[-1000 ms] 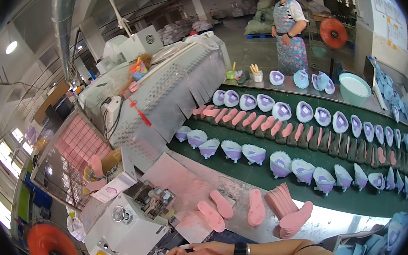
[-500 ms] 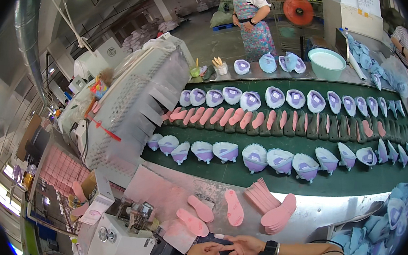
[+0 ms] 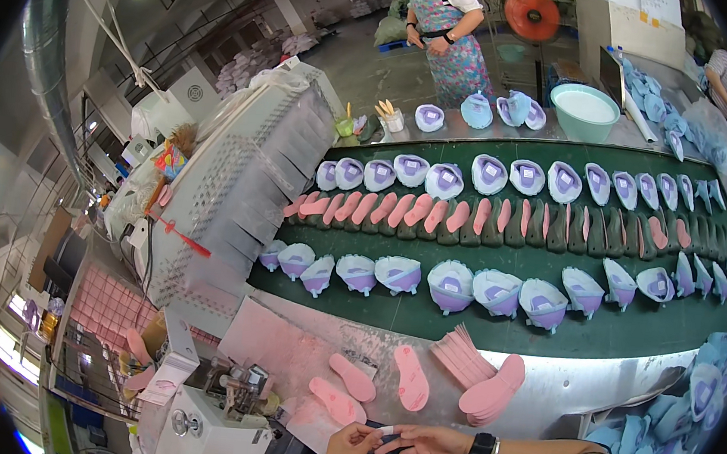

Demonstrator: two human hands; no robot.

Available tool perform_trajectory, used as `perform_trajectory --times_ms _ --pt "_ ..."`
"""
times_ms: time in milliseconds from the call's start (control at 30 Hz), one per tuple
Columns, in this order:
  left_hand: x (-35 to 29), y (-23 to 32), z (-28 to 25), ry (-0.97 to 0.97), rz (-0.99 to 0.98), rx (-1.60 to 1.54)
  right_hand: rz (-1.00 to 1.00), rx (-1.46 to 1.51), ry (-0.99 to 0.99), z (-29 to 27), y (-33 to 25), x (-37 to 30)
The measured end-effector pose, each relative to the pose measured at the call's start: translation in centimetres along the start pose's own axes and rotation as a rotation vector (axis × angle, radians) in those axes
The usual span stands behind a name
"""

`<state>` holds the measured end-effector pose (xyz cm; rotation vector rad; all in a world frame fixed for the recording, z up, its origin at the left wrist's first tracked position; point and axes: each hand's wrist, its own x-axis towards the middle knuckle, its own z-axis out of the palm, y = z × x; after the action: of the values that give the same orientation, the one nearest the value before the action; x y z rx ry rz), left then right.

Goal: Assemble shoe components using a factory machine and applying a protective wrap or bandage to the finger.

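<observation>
My two hands meet low in the view, in front of the metal table edge. The fingers of my left hand (image 3: pixel 349 452) are closed in a pinch at a small white wrap (image 3: pixel 386 430), which sits on a fingertip of my right hand (image 3: pixel 429 445). The other fingers of my right hand are spread and hold nothing. Just beyond lie loose pink insoles (image 3: pixel 412 378), two of them beside my left hand. To their right are a fanned stack of pink insoles (image 3: pixel 464 357) and a thicker pile (image 3: pixel 494 389).
A green conveyor (image 3: pixel 356 317) carries purple-and-blue shoe uppers (image 3: pixel 450 288) and dark shoe lasts (image 3: pixel 558 227) with pink insoles. A small machine (image 3: pixel 211 434) stands left, a perforated housing (image 3: pixel 238 173) behind it. Blue uppers (image 3: pixel 666 426) pile up right. A person (image 3: pixel 449 36) stands opposite.
My left fingers have shifted from my right hand's lower fingers up to the white-wrapped fingertip. The fingers of my right hand have spread. The conveyor items have shifted slightly.
</observation>
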<state>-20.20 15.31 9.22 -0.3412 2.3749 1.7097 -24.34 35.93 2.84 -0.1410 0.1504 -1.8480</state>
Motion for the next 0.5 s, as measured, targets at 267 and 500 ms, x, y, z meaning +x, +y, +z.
perform_trajectory --times_ms 267,500 --pt "-1.1 1.6 0.1 -0.022 -0.064 -0.152 0.024 0.179 -0.073 0.4 0.0 -0.3" --pt "-1.4 1.2 0.0 -0.089 -0.017 -0.125 -0.007 0.263 -0.046 2.7 0.0 -1.1"
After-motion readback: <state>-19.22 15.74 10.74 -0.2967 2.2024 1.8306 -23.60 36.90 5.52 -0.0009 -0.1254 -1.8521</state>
